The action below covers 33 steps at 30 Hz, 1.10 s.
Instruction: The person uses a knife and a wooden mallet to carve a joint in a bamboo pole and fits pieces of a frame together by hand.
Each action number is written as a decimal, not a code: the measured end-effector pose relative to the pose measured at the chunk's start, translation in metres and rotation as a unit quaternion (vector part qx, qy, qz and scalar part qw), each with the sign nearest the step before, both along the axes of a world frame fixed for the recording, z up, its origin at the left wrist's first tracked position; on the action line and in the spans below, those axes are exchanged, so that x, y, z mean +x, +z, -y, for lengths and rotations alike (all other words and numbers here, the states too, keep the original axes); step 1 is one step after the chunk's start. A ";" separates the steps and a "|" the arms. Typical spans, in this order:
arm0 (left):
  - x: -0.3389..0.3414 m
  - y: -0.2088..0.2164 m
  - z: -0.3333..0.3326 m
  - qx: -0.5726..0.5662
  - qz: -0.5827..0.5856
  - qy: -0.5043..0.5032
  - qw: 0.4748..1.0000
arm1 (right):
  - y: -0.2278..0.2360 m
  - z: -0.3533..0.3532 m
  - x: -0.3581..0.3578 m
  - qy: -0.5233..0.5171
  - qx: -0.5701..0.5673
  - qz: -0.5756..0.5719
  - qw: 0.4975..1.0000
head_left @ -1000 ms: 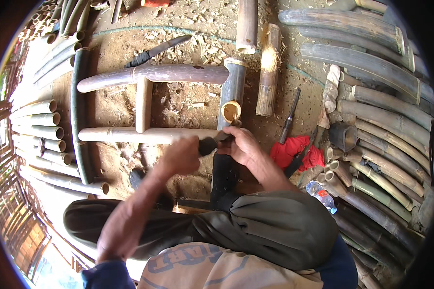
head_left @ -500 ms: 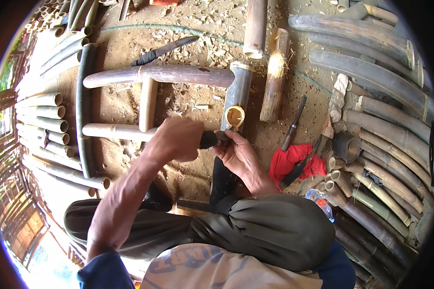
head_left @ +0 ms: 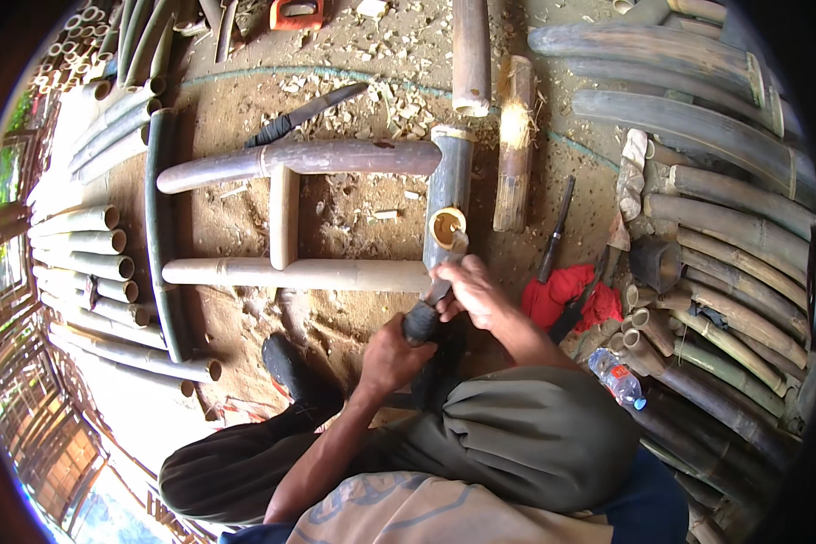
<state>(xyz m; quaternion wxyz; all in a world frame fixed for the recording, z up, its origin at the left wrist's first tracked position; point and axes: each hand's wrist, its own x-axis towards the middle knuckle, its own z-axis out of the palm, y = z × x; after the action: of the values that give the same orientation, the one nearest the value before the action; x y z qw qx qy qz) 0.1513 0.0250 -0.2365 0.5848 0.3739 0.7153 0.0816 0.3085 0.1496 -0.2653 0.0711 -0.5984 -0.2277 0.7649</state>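
Note:
My left hand (head_left: 392, 355) is closed around the black-wrapped handle (head_left: 420, 323) of a knife. Further up, my right hand (head_left: 476, 292) grips the knife's blade (head_left: 439, 291), whose tip reaches the rim of a round hole (head_left: 446, 228) cut in a grey bamboo post (head_left: 450, 177). Pale inner bamboo shows around the hole. To the left, an upper bamboo rail (head_left: 354, 157) and a lower rail (head_left: 335, 275) meet that post, with a short upright (head_left: 284, 218) between them. Their left ends lie by a dark bamboo pole (head_left: 161, 236).
Beyond the upper rail lies another knife (head_left: 308, 112) among wood chips. Right of the post are a frayed bamboo piece (head_left: 514, 154), a red cloth (head_left: 553, 297) with tools, and a plastic bottle (head_left: 616, 379). Bamboo lengths (head_left: 689, 127) are stacked on both sides; an orange-handled saw (head_left: 296, 13) lies far off.
The knife has swung from lying crosswise to pointing away from me, its tip at the hole. My left hand came nearer and right; my right hand shifted slightly right. The view moved a little.

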 end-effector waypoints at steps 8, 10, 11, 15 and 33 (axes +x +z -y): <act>-0.070 -0.010 -0.046 0.006 -0.059 0.052 0.997 | -0.024 -0.019 -0.043 -0.105 -0.041 -0.081 0.990; -0.075 0.019 -0.081 0.006 -0.157 -0.020 0.987 | -0.028 -0.022 -0.040 -0.161 -0.059 -0.191 0.966; -0.080 0.020 -0.091 0.052 -0.194 -0.056 0.978 | -0.019 -0.025 -0.040 -0.186 -0.066 -0.192 0.961; -0.084 0.026 -0.108 0.213 -0.275 -0.167 0.922 | -0.016 -0.009 -0.031 -0.304 -0.125 -0.308 0.893; -0.074 0.016 -0.093 0.259 -0.265 -0.131 0.919 | -0.019 -0.015 -0.033 -0.278 -0.115 -0.253 0.920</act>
<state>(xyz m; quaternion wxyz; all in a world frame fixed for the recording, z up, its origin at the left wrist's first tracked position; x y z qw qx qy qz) 0.0774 0.1180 -0.2200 0.2618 0.6106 0.7426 0.0849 0.2759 0.1646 -0.2840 0.2669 -0.4282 0.0626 0.8611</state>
